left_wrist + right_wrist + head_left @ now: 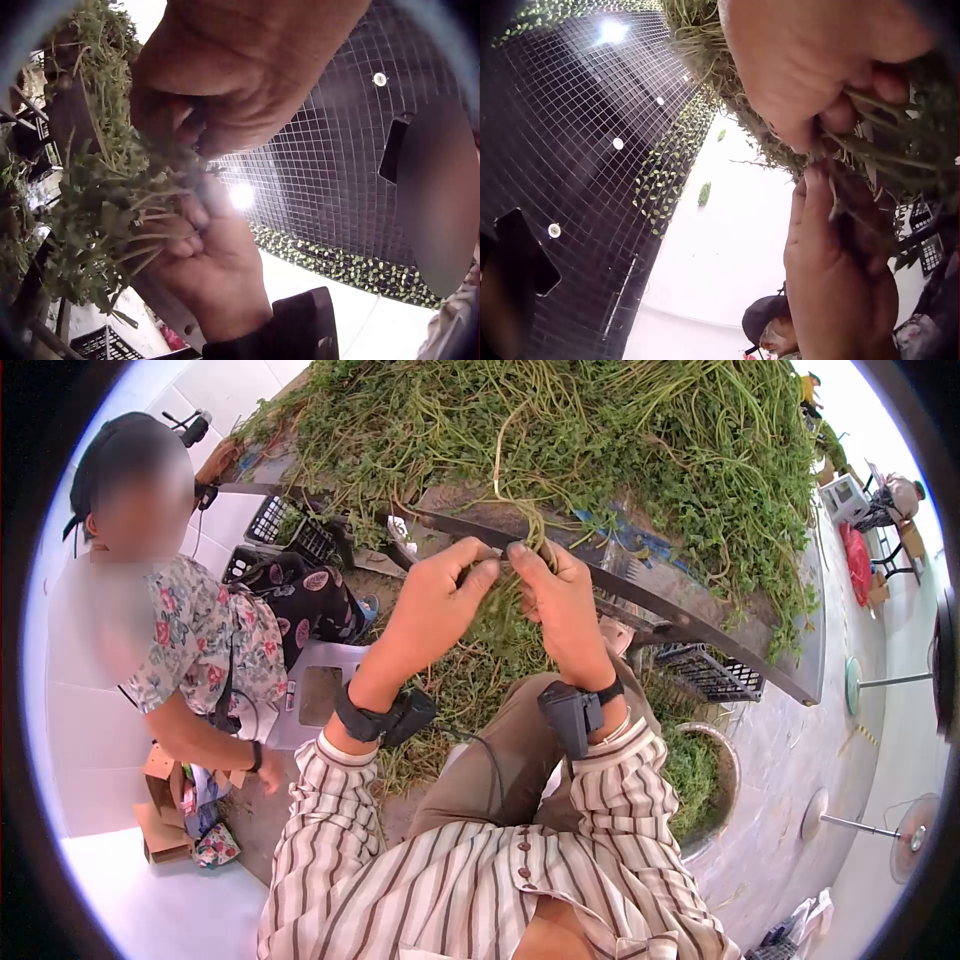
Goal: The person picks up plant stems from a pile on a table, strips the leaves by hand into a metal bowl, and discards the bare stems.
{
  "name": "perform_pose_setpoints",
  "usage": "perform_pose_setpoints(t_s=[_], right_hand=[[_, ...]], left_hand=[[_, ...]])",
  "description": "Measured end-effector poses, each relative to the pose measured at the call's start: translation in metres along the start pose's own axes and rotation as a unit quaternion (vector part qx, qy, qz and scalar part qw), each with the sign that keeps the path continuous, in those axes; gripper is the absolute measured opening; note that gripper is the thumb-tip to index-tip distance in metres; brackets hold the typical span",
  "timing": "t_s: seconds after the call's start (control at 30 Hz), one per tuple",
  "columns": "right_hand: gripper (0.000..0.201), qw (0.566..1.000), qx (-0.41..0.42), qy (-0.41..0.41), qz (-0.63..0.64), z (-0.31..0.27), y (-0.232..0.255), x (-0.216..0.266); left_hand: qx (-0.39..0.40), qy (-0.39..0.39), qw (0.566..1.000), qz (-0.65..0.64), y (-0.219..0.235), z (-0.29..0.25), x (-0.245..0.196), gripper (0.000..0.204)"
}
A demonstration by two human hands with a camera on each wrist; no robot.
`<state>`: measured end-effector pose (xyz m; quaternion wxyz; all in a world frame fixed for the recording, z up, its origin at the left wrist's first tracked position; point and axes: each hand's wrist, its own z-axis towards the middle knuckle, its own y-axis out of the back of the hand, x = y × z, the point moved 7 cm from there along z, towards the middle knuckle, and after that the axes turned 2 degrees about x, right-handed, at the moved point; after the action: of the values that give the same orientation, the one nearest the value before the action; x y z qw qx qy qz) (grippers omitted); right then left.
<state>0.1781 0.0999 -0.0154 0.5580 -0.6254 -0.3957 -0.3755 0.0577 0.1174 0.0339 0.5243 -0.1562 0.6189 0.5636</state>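
Over the table's near edge, my right hand (568, 610) grips a small bunch of leafy green stems (112, 217), the fingers curled round them. Close beside it, my left hand (435, 605) has thumb and fingertips pinched together at the same stems. In the right wrist view the two hands almost meet, and thin stems (885, 154) come out between the right hand's fingers. A big heap of the same greens (600, 430) covers the table just beyond my hands. The left fingertips are partly hidden.
The metal table edge (700, 625) runs under the heap. Loose greens (440, 710) lie below, near my knees. A round tub of greens (735, 770) stands at right, and a black crate (710, 670) under the table. At left sits another person (215, 640) near open cardboard boxes (165, 830).
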Motion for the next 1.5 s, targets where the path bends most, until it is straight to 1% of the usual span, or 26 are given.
perform_pose_setpoints(t_s=[0.07,0.1,0.17,0.3,0.37,0.43,0.47,0.5,0.53,0.57,0.63,0.67,0.7,0.77,0.8,0.87,0.9,0.97,1.0,1.1,1.23,1.27,1.33,1.37,1.43,1.5], right_hand=[[0.019,0.998,-0.042,0.022,-0.05,0.002,0.008,0.003],[0.019,0.998,-0.042,0.02,-0.049,0.004,0.008,0.001],[0.021,0.995,-0.043,0.048,-0.072,0.004,0.009,0.001],[0.022,0.997,-0.026,0.034,-0.058,0.003,0.0,-0.005],[0.021,0.992,-0.06,0.069,-0.082,0.002,0.003,-0.002],[0.019,0.983,-0.153,0.041,-0.098,0.002,0.031,0.008],[0.019,0.982,-0.176,0.06,0.021,0.007,0.048,0.012],[0.019,0.977,-0.194,0.069,0.053,0.004,0.058,0.025],[0.019,0.976,-0.189,0.081,0.076,0.006,0.064,0.026],[0.018,0.974,-0.181,0.093,0.098,0.007,0.067,0.026],[0.018,0.977,-0.177,0.082,0.093,0.008,0.06,0.016],[0.017,0.98,-0.165,0.067,0.087,0.007,0.053,0.01],[0.017,0.982,-0.158,0.064,0.085,0.007,0.05,0.007],[0.017,0.987,-0.113,0.058,0.094,0.009,0.039,0.002],[0.017,0.988,-0.106,0.058,0.093,0.009,0.034,0.002],[0.017,0.99,-0.117,0.049,0.062,0.008,0.031,0.001],[0.017,0.99,-0.116,0.05,0.061,0.008,0.028,-0.001],[0.018,0.99,-0.116,0.059,0.05,0.007,0.019,-0.003],[0.019,0.992,-0.116,0.055,0.022,0.004,0.014,0.001],[0.02,0.995,-0.089,0.048,-0.003,0.003,0.011,-0.006],[0.02,0.992,-0.088,0.083,-0.041,0.003,0.011,0.001],[0.02,0.992,-0.089,0.083,-0.04,0.002,0.01,0.003],[0.018,0.991,-0.126,0.047,0.013,-0.002,0.014,0.001],[0.018,0.991,-0.125,0.047,0.012,0.002,0.023,0.005],[0.018,0.957,-0.239,0.096,0.132,0.007,0.069,0.02],[0.018,0.956,-0.231,0.102,0.147,0.004,0.078,0.03]], left_hand=[[0.009,0.01,1.0,0.012,-0.001,-0.003,0.0,0.015],[0.014,0.005,1.0,0.028,-0.002,-0.005,-0.001,0.015],[0.021,0.002,0.999,0.043,-0.003,-0.01,-0.001,0.014],[0.016,0.034,0.998,0.05,0.005,-0.024,0.005,0.014],[0.02,0.043,0.997,0.054,0.009,-0.036,0.01,0.015],[-0.019,0.058,0.996,0.06,0.022,-0.057,0.021,0.014],[-0.013,0.055,0.997,0.061,0.028,-0.069,0.032,0.014],[-0.043,0.131,0.99,-0.001,0.039,-0.084,0.056,0.014],[-0.073,0.207,0.974,-0.063,0.045,-0.094,0.074,0.015],[-0.068,0.203,0.975,-0.063,0.043,-0.094,0.073,0.015],[-0.112,0.19,0.972,-0.08,0.051,-0.093,0.07,0.02],[-0.089,0.178,0.978,-0.056,0.048,-0.086,0.064,0.02],[-0.097,0.181,0.977,-0.056,0.046,-0.08,0.06,0.02],[-0.089,0.107,0.989,-0.058,0.033,-0.062,0.041,0.021],[-0.095,0.107,0.988,-0.056,0.027,-0.054,0.036,0.021],[-0.074,0.015,0.997,-0.024,0.012,-0.032,0.014,0.026],[-0.075,0.014,0.997,-0.024,0.009,-0.025,0.008,0.026],[-0.029,0.037,0.995,0.087,-0.005,-0.014,0.0,0.033],[-0.054,-0.011,0.993,0.108,-0.009,-0.012,-0.005,0.03],[-0.082,-0.038,0.986,0.138,-0.013,-0.008,-0.003,0.022],[-0.058,-0.034,0.991,0.117,-0.009,-0.011,-0.003,0.015],[-0.043,-0.048,0.992,0.113,-0.01,-0.013,-0.006,0.013],[-0.033,-0.059,0.992,0.108,-0.009,-0.024,-0.007,0.011],[-0.036,-0.062,0.99,0.123,-0.004,-0.033,-0.004,0.01],[-0.038,-0.071,0.987,0.138,0.008,-0.052,0.006,0.01],[-0.047,0.043,0.993,0.095,0.027,-0.074,0.035,0.012]])
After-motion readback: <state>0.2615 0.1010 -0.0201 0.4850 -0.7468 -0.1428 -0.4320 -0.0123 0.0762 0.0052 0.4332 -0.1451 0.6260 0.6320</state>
